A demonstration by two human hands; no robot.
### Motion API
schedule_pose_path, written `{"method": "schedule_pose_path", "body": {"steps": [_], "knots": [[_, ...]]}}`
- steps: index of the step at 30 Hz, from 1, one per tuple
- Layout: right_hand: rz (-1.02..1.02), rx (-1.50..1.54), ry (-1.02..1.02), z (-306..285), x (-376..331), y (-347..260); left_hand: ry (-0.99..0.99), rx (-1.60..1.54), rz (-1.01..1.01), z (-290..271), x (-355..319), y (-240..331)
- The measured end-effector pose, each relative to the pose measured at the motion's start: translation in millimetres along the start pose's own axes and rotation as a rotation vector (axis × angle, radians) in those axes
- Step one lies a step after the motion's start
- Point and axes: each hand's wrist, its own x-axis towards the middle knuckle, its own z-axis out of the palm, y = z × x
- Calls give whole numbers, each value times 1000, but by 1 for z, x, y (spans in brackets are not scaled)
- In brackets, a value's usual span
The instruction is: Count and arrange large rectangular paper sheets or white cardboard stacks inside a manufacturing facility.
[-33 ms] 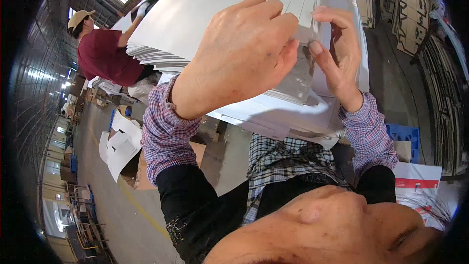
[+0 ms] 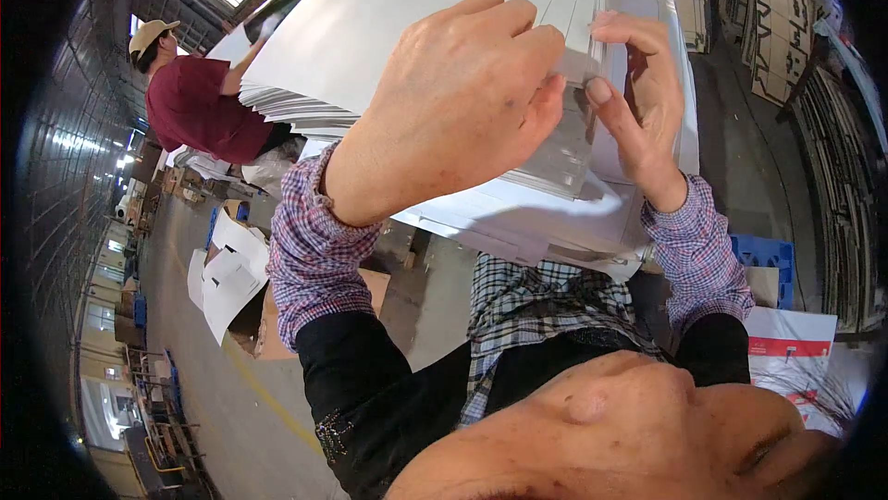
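A tall stack of large white sheets (image 2: 370,19) stands in front of me, its top sheets fanned out in thin lines toward the near right corner. My left hand (image 2: 462,98) is curled closed over that fanned corner; its palm side and what its fingertips grip are partly hidden. At the right edge of the same sheets is my right hand (image 2: 647,93). Its thumb and index fingertip press at the corner, while its other fingers curl behind the edge. Below my hands, the stack's near side looks layered and glossy.
At the far left a co-worker in a dark red shirt (image 2: 199,102) reaches toward sheets. Loose white sheets and cardboard (image 2: 236,269) lie on the floor at left. To the right stand brown die-cut boards (image 2: 777,28), a blue pallet (image 2: 768,264) and a red-and-white board (image 2: 791,347).
The co-worker's gloved hand has shifted slightly, and a pale sheet near it has moved. Both my hands keep their place on the stack's corner.
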Motion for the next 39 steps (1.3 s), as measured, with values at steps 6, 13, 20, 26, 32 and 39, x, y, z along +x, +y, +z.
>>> {"method": "schedule_pose_path", "body": {"steps": [6, 13, 20, 26, 32, 39], "knots": [[-43, -24, 15, 2, 2, -4, 32, 51, 18, 2, 2, 1], [-174, -188, -85, 1, 0, -8, 166, 343, 103, 19, 16, 7], [-264, -232, -76, 2, 5, 0, 151, 248, 82, 14, -2, 5], [-179, -144, -87, -3, 6, -1, 22, 206, 20, 2, -10, 4], [-52, -11, -110, -4, 5, -3, -9, 42, 18, -2, -3, 5], [-46, 12, -73, -3, 3, -7, -4, 82, 47, 3, -3, 5]]}}
